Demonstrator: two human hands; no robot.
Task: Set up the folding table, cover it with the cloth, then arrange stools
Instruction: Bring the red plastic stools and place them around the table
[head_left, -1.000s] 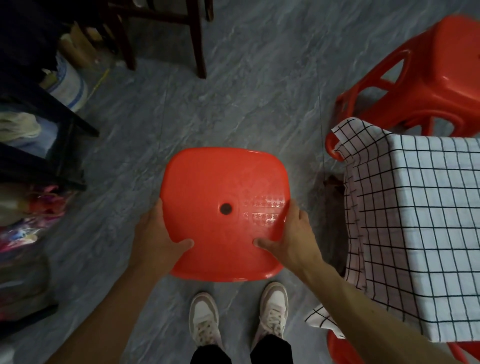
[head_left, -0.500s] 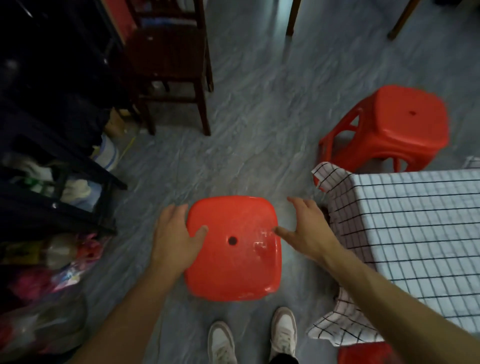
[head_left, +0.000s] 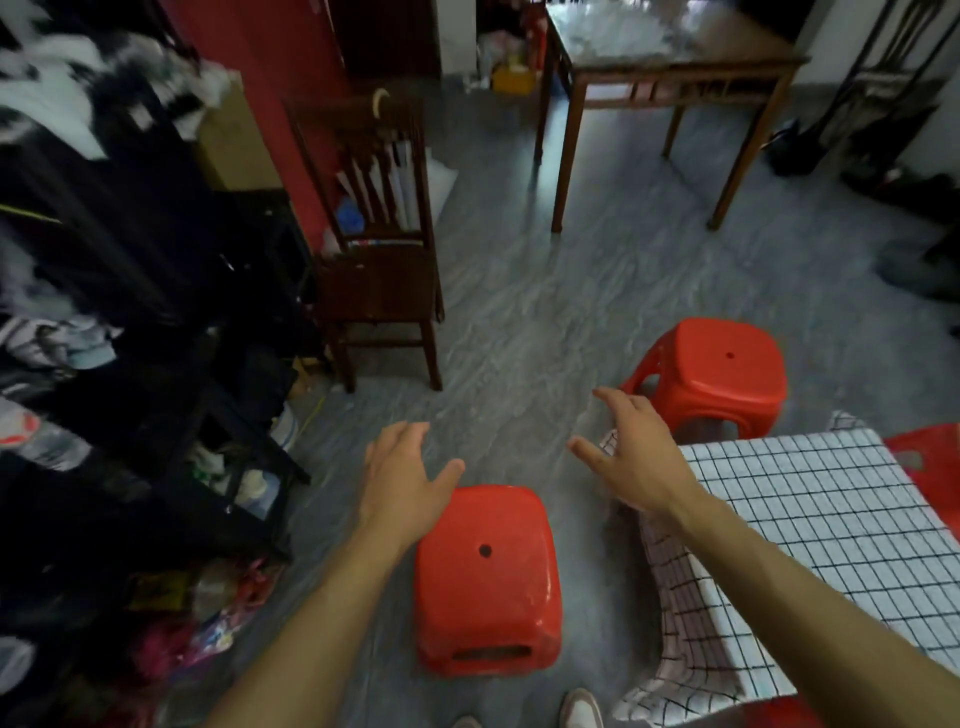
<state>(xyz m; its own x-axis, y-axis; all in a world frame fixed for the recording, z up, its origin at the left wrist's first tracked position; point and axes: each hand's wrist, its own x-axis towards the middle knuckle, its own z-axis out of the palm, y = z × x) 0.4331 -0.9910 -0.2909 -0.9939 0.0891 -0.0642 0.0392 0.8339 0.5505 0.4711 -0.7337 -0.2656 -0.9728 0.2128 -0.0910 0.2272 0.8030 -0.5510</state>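
A red plastic stool (head_left: 488, 577) stands on the grey floor just in front of my feet, left of the folding table under its black-and-white checked cloth (head_left: 810, 530). My left hand (head_left: 402, 473) hovers above the stool's far left corner, fingers spread, holding nothing. My right hand (head_left: 631, 454) is lifted over the cloth's near left corner, fingers spread and empty. A second red stool (head_left: 719, 374) stands at the table's far side. Part of a third red stool (head_left: 930, 452) shows past the table's right edge.
A dark wooden chair (head_left: 382, 280) stands ahead on the left. A wooden table (head_left: 670, 78) is further back. Dark shelving with clothes and clutter (head_left: 104, 364) lines the left side. A red shape (head_left: 774, 717) shows under the cloth at the bottom edge.
Both hands have let go of the near stool and risen off it, fingers spreading. The stool now stands on the floor. The view has tilted up and shows more of the room.
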